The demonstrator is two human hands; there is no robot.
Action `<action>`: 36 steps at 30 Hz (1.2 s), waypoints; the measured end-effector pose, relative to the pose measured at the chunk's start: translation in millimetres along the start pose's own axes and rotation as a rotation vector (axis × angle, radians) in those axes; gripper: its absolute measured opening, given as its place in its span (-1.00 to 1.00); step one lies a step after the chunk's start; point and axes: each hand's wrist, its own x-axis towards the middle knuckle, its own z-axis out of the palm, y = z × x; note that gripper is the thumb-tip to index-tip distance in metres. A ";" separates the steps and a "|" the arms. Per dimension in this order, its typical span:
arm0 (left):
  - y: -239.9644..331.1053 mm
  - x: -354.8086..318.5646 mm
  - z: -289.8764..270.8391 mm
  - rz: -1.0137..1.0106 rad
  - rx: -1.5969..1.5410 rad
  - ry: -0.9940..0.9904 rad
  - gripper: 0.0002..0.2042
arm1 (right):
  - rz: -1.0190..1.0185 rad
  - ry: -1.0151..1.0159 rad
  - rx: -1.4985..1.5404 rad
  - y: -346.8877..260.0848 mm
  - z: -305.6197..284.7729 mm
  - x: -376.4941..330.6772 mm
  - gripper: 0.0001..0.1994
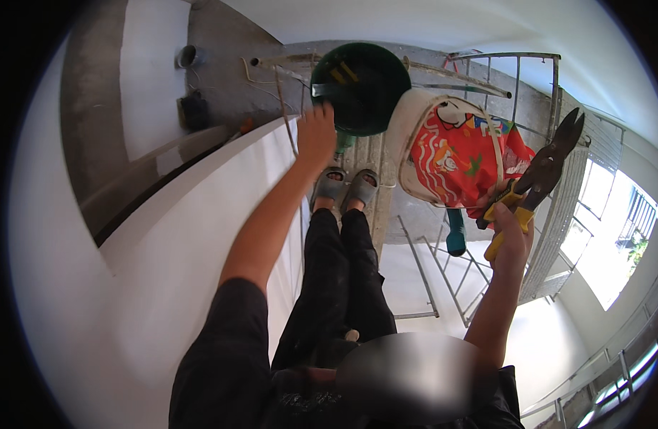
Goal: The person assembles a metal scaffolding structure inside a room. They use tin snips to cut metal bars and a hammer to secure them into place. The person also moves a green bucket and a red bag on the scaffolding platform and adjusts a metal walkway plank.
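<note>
My right hand (512,232) is wrapped round the handles of a pair of pliers (555,159), with dark metal jaws and yellow-and-black grips. The handles are spread, and the jaws point up and away to the right. Just left of the pliers stands a whitish bucket (404,132) with a red printed bag (450,154) bulging in its mouth. My left hand (317,136) reaches forward with its fingers stretched out, beside a dark green tub (364,93). Whether the fingertips touch the tub's rim, I cannot tell. Something pale and strip-like (330,89) lies at the tub's left side.
I stand in grey sandals (331,184) on a narrow raised plank (379,154). A white wall (200,207) rises close on my left. Metal scaffold frames (536,56) stand ahead and on the right. A green bottle-like object (455,232) sits below the bucket. A bright window (607,229) is at right.
</note>
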 end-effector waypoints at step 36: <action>-35.5 -6.0 -75.1 0.042 -0.347 0.177 -0.32 | -0.104 -0.292 -0.712 89.7 107.4 123.5 -0.53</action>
